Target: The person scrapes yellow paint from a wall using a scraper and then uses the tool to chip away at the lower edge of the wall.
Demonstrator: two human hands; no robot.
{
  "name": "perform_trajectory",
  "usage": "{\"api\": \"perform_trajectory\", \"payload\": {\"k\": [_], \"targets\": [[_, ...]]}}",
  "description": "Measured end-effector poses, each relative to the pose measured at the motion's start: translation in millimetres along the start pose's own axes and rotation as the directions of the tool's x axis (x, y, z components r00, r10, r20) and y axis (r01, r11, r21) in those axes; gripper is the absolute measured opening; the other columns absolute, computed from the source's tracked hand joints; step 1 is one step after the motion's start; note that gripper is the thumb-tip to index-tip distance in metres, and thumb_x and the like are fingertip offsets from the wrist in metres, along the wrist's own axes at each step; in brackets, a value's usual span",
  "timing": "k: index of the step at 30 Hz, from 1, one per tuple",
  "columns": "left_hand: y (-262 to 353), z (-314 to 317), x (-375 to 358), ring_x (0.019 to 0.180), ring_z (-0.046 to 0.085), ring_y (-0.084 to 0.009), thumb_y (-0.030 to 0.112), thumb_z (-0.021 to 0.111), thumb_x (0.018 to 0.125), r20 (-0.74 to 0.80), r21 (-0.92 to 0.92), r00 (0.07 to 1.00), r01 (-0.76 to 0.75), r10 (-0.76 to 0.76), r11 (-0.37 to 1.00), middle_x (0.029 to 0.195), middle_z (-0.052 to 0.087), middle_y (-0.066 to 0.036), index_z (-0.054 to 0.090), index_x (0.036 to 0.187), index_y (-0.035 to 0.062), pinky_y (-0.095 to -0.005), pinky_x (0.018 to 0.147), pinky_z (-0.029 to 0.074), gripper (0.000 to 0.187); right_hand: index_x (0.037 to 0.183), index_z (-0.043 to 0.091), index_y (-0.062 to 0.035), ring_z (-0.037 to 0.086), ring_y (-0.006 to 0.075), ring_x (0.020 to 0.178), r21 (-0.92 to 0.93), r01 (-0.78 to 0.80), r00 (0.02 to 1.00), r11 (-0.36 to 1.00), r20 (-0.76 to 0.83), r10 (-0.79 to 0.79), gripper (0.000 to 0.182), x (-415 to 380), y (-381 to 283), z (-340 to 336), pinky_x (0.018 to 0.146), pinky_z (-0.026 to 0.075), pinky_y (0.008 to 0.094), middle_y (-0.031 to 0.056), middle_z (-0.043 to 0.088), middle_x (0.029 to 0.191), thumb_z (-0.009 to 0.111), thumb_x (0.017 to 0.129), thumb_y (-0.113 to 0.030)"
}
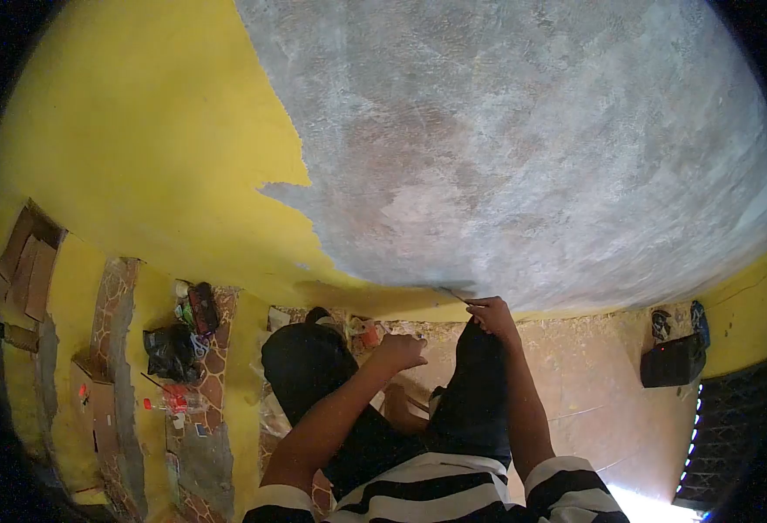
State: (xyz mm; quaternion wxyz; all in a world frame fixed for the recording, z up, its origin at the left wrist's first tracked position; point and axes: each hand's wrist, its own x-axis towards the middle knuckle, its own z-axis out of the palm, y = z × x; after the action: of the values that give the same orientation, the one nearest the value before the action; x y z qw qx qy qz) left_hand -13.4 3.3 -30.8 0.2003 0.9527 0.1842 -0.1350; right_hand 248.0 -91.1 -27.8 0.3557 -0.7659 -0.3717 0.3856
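Striped shirt [427,492] is closest to the cam, with dark trousers [471,388] just past it. Right hand [491,316] has its fingers closed on a thin tool [456,296], tip up at the low edge of the big grey patch [488,157] on the yellow wall [148,131]. Left hand [401,352] is kinda curled over the knees, well short of the wall; can't tell if it's gripping anything. Off left, there's a black plastic bag [171,353] near a clear bottle [183,400], and a dark box [673,361] sits over right.
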Motion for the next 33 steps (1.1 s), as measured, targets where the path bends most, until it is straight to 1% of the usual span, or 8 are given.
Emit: {"api": "perform_trajectory", "payload": {"k": [3,6,11,18,22,23,25,33], "targets": [[0,-4,1,0.086,0.066,-0.0309,0.047,0.064,0.078,0.036,0.01,0.999,-0.007,0.007,1.0,0.091,0.066,-0.013,0.06,0.107,0.0124,-0.0482,0.07,0.052,0.046,0.106,0.07,-0.0069,0.048,0.0094,0.042,0.114,-0.064,0.998,0.991,0.027,0.062,0.027,7,-4,14,0.038,0.041,0.0259,0.0036,0.058,0.057,0.066,0.083,-0.02],[11,-20,0,0.097,0.061,-0.0352,0.044,0.059,0.085,0.212,-0.05,0.977,0.007,0.004,0.999,0.101,0.064,-0.02,0.054,0.119,0.0087,-0.0498,0.08,0.049,0.05,0.104,0.07,-0.0058,0.052,0.0131,0.043,-0.11,0.127,0.992,0.986,0.031,-0.124,0.027,29,-3,55,0.041,0.045,0.0295,0.0075,0.059,0.057,0.066,0.082,-0.02],[11,-11,-4,0.09,0.064,-0.0337,0.045,0.062,0.081,0.113,-0.046,0.993,-0.03,0.035,0.999,0.095,0.065,-0.017,0.057,0.112,0.0098,-0.0488,0.074,0.051,0.046,0.099,0.07,-0.0036,0.061,0.0186,0.047,-0.259,0.256,0.964,0.931,-0.004,-0.266,0.025,32,-14,75,0.049,0.05,0.0317,0.0161,0.064,0.063,0.066,0.079,-0.018],[8,-9,2,0.082,0.066,-0.0316,0.045,0.064,0.077,-0.021,-0.021,0.998,-0.054,0.054,0.998,0.088,0.066,-0.013,0.061,0.103,0.0117,-0.0478,0.067,0.052,0.042,0.106,0.07,-0.0072,0.048,0.0082,0.041,0.017,-0.025,0.999,1.0,-0.039,0.025,0.027,-2,2,-4,0.038,0.041,0.0245,0.0016,0.057,0.055,0.064,0.083,-0.019],[15,-12,2,0.08,0.066,-0.0311,0.045,0.064,0.077,-0.025,0.003,1.0,-0.017,0.017,1.0,0.086,0.066,-0.013,0.062,0.101,0.012,-0.0473,0.065,0.052,0.041,0.105,0.07,-0.0053,0.05,0.0102,0.042,-0.089,0.098,0.995,0.991,-0.013,-0.099,0.027,17,-2,22,0.039,0.043,0.0279,0.0045,0.057,0.055,0.066,0.082,-0.02],[13,-6,4,0.08,0.066,-0.0307,0.045,0.064,0.077,-0.066,-0.009,0.996,-0.057,0.056,0.998,0.085,0.066,-0.012,0.062,0.101,0.0122,-0.0472,0.064,0.053,0.041,0.104,0.069,-0.0039,0.053,0.0125,0.043,-0.029,-0.052,0.999,0.998,0.003,0.053,0.028,21,-8,38,0.042,0.046,0.0295,0.0081,0.059,0.056,0.066,0.081,-0.019],[13,-4,2,0.079,0.067,-0.0303,0.046,0.064,0.077,-0.104,-0.014,0.991,-0.089,0.087,0.996,0.085,0.066,-0.012,0.062,0.101,0.0124,-0.047,0.064,0.053,0.041,0.104,0.069,-0.003,0.057,0.0149,0.044,-0.292,0.396,0.904,0.871,-0.044,-0.426,0.028,40,-1,74,0.045,0.048,0.0301,0.012,0.061,0.058,0.066,0.081,-0.018],[12,-22,-9,0.086,0.066,-0.0293,0.046,0.064,0.078,0.077,0.008,0.995,0.063,-0.063,0.998,0.09,0.067,-0.011,0.062,0.106,0.0145,-0.0475,0.071,0.051,0.043,0.106,0.068,-0.0032,0.058,0.0151,0.047,-0.197,0.223,0.963,0.955,-0.108,-0.247,0.028,11,10,38,0.045,0.046,0.0299,0.0114,0.061,0.058,0.065,0.082,-0.018]]}}
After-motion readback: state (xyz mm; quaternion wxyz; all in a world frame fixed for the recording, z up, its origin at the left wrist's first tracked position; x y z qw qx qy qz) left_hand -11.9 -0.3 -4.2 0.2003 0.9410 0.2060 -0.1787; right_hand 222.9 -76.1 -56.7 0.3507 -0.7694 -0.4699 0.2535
